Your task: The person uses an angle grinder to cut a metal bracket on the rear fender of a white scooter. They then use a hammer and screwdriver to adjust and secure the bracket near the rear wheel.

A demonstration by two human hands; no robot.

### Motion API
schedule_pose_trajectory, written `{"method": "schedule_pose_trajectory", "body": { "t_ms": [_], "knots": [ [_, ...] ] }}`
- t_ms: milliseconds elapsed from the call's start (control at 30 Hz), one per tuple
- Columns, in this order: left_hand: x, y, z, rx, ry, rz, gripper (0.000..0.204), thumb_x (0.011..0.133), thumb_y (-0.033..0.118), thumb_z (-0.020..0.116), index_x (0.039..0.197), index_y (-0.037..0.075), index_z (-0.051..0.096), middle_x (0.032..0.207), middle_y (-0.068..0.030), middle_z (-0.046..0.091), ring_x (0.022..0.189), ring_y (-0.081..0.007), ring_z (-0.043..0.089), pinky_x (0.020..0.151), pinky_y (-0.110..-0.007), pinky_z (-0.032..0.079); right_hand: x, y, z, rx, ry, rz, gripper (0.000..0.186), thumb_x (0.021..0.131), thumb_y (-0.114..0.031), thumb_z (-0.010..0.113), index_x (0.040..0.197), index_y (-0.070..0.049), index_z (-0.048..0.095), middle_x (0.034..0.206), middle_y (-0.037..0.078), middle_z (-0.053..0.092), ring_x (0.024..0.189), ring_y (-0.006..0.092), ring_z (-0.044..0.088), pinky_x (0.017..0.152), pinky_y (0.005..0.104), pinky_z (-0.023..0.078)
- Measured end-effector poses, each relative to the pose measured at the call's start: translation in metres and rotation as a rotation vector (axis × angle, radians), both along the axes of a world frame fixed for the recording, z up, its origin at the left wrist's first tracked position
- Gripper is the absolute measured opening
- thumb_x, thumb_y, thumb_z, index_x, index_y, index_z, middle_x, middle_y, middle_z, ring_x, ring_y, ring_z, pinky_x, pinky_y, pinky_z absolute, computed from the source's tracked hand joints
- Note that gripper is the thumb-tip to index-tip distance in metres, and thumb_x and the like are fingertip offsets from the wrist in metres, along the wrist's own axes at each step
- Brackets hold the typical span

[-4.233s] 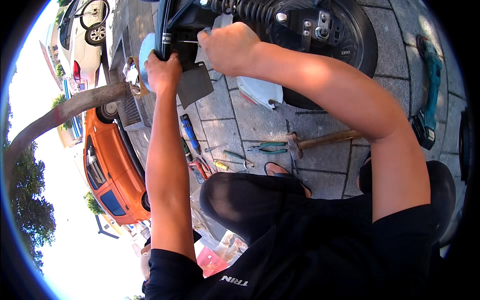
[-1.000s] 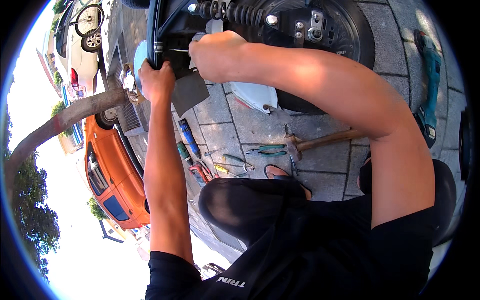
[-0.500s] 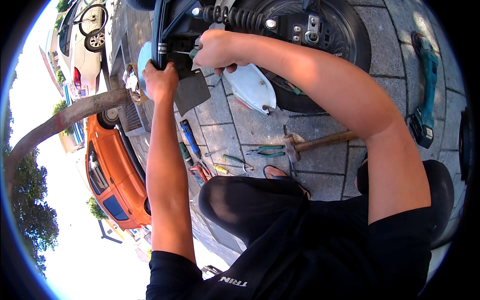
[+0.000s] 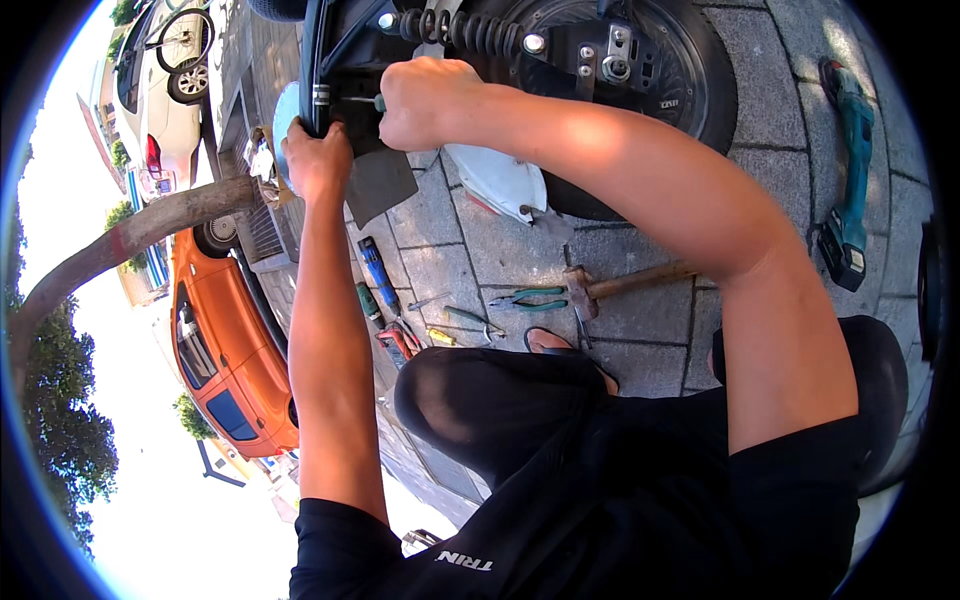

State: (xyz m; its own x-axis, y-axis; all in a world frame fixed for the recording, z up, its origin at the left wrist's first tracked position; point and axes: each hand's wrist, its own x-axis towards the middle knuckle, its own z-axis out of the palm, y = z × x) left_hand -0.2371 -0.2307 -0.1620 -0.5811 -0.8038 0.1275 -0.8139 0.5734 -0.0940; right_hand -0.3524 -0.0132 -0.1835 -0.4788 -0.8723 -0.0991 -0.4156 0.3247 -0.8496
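Note:
My left hand is wrapped around the lower end of a black frame tube on a scooter-like vehicle. My right hand is closed in a fist, back upward, around a screwdriver. Only its thin shaft and a bit of greenish handle show, the shaft pointing left to the dark part beside the tube; its tip's contact cannot be made out. Below the hands hangs a dark flat flap. A black coil-spring shock absorber and the wheel lie beyond my right hand and forearm.
On the paving lie a white panel, a hammer, green-handled pliers, a blue tool and a yellow-handled tool. A teal angle grinder rests at right. A tree trunk and an orange vehicle stand left.
My right hand has rolled over, from fingers showing underneath to a fist with its back up, and shifted slightly left. My left hand keeps its hold on the tube.

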Motion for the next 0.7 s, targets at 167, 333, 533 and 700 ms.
{"method": "schedule_pose_trajectory", "body": {
  "t_ms": [167, 333, 533, 700],
  "knots": [
    [0.002, 0.006, -0.004, -0.092, 0.119, -0.107, 0.064, 0.085, 0.040, 0.077, 0.132, -0.003, 0.066, 0.123, -0.0297, 0.072, 0.115, -0.0457, 0.070, 0.101, -0.049, 0.053, -0.007, 0.003, -0.017, -0.139, -0.935, 0.074, 0.052, 0.100, -0.029, 0.068, 0.147, -0.007, 0.062, 0.085, 0.001, 0.064, 0.067, 0.0145, 0.061, 0.056, 0.0341, 0.050],
    [0.000, 0.008, -0.006, -0.097, 0.086, -0.071, 0.065, 0.086, 0.041, 0.076, 0.135, 0.000, 0.064, 0.126, -0.0256, 0.069, 0.117, -0.0444, 0.068, 0.102, -0.050, 0.053, -0.004, -0.006, -0.011, 0.028, -0.519, 0.108, 0.057, 0.100, -0.020, 0.067, 0.154, -0.009, 0.055, 0.096, 0.011, 0.073, 0.075, 0.0217, 0.071, 0.058, 0.0379, 0.057],
    [0.002, 0.000, -0.004, 0.018, -0.006, -0.011, 0.077, 0.087, 0.046, 0.075, 0.150, 0.006, 0.056, 0.143, -0.0196, 0.060, 0.129, -0.0425, 0.063, 0.109, -0.051, 0.050, 0.027, 0.003, -0.017, 0.035, 0.500, 0.067, 0.059, 0.089, -0.007, 0.072, 0.146, 0.001, 0.056, 0.102, 0.020, 0.078, 0.095, 0.0361, 0.080, 0.075, 0.0434, 0.065],
    [0.005, -0.012, -0.003, 0.025, 0.017, -0.056, 0.078, 0.087, 0.045, 0.076, 0.150, 0.005, 0.055, 0.142, -0.0224, 0.060, 0.130, -0.0430, 0.062, 0.110, -0.051, 0.049, 0.012, -0.011, -0.016, -0.046, 0.150, -0.108, 0.031, 0.090, -0.013, 0.073, 0.118, 0.000, 0.072, 0.094, 0.016, 0.076, 0.084, 0.0293, 0.078, 0.074, 0.0391, 0.062]
  ]
}}
